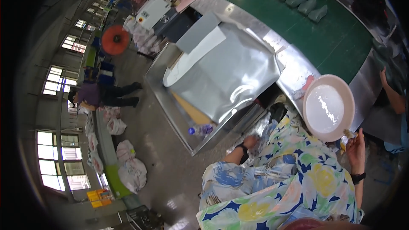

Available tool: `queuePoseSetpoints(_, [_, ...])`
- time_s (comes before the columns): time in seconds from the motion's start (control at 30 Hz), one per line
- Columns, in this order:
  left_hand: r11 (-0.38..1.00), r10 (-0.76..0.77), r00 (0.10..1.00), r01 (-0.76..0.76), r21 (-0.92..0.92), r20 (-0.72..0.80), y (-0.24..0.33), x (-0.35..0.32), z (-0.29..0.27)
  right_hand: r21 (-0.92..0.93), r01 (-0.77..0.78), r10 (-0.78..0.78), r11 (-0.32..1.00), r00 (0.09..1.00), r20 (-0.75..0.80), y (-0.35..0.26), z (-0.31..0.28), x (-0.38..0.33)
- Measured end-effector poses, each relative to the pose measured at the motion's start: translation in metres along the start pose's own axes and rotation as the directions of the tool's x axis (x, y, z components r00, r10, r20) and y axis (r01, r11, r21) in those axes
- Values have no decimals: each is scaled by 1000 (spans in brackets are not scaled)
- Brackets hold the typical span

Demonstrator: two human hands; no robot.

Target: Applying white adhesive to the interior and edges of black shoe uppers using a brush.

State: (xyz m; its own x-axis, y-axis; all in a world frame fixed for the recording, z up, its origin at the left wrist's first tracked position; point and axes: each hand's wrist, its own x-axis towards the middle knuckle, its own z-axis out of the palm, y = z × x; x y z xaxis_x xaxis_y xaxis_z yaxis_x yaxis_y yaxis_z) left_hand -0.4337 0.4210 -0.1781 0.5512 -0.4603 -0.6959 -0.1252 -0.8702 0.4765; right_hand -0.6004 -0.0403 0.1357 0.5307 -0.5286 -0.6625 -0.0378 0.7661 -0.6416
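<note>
- Right hand [355, 148] pinches what appears to be a small tan-bristled brush [349, 133] by the rim of a round pale-pink plastic basin [349, 107] of white liquid [317, 111] on a shiny metal surface [299, 69].
- Left hand [251, 142] sits beside floral-print clothing [306, 166]; its grip cannot be told.
- Likely best: wipe the bristles inside the rim, containing drips.

I see daylight blazing through windows [49, 147] at nine o'clock, glare inside the basin [348, 102] at three, fisheye bending and blackened corners.
</note>
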Motion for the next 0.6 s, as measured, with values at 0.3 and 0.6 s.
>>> queuePoseSetpoints(0.3, [916, 234, 814, -368, -160, -531, 149, -15, -118, -55, -75, 83, 996, 985, 154, 4, -3, 18])
queuePoseSetpoints(0.6, [931, 290, 789, -364, -31, -542, 176, -48, -138, -38, -86, 89, 996, 991, 96, 4, -15, 11])
